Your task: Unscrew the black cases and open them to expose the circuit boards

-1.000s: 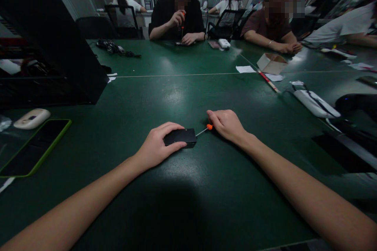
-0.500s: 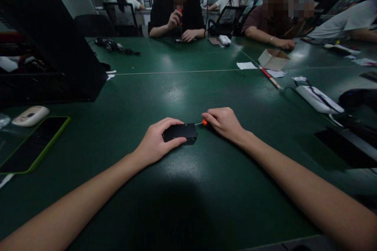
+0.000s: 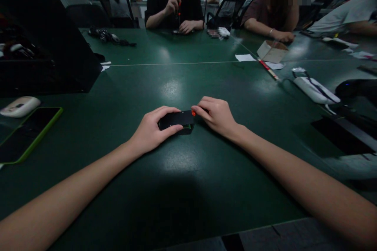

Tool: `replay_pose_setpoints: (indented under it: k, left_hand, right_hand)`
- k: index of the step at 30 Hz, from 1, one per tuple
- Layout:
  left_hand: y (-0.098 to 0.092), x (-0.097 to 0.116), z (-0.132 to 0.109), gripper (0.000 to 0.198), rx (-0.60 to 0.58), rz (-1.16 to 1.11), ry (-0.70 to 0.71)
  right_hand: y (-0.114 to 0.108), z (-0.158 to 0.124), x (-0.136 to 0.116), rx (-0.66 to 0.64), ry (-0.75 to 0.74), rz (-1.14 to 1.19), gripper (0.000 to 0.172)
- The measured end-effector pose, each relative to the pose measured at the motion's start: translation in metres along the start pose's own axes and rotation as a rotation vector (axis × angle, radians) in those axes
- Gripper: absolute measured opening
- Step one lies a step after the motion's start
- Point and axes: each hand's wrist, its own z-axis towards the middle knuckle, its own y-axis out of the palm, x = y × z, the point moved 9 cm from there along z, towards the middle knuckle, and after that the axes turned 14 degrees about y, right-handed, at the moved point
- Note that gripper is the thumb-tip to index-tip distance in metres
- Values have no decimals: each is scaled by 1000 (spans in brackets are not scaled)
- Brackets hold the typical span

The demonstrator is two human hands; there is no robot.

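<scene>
Across a green table (image 3: 141, 82), a person in black (image 3: 189, 2) sits opposite. Nearer, the wearer's left hand (image 3: 154, 125) and right hand (image 3: 217, 113) face each other at the middle. Between them a black box (image 3: 176, 118) rests on or just above the tabletop, clamped by the left thumb and fingers. At its right end, an orange driver (image 3: 193, 113) is pinched in the closed right fingers, mostly hidden. Over the past second the right hand has moved in close, the driver's shaft has left sight, and the box's near right edge now shows a gap with a sliver of green (image 3: 186, 127) inside. The box seems to be coming open.
</scene>
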Motion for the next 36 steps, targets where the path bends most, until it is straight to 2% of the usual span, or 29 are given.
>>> replay_pose_setpoints:
  k: [4,8,12,15,17,20,25,28,31,34,36]
  left_hand:
    - [-3,4,0,38,21,19,41]
    - [-2,4,0,36,9,29,60]
    - [-1,3,1,37,2,20,48]
    - [-1,2,2,38,2,11,17]
    - [-2,1,2,39,5,11,-8]
    - [-3,1,2,39,11,11,-4]
    - [1,2,1,40,-12,14,15]
    - [1,2,2,42,-30,13,7]
    - [-3,-4,2,50,-99,2,1]
    - [-7,-19,-2,58,-240,-57,-29]
    - [-19,-37,-6,53,-185,-127,-132]
  right_hand:
    - [-1,-1,2,-43,-7,-94,63]
    - [-12,-6,-5,52,-37,-162,62]
    - [-10,-9,-13,63,-66,-88,57]
    - [-5,-5,-8,17,-17,58,54]
    - [3,-1,1,-61,58,167,54]
    - [9,2,7,-136,82,204,55]
    - [-12,-5,-10,75,-131,58,42]
    - [-15,-8,-16,107,-205,119,34]
    - [-10,-9,-15,42,-232,186,30]
    - [-7,-10,-11,-8,-205,181,30]
    - [-10,-13,-12,10,-187,170,29]
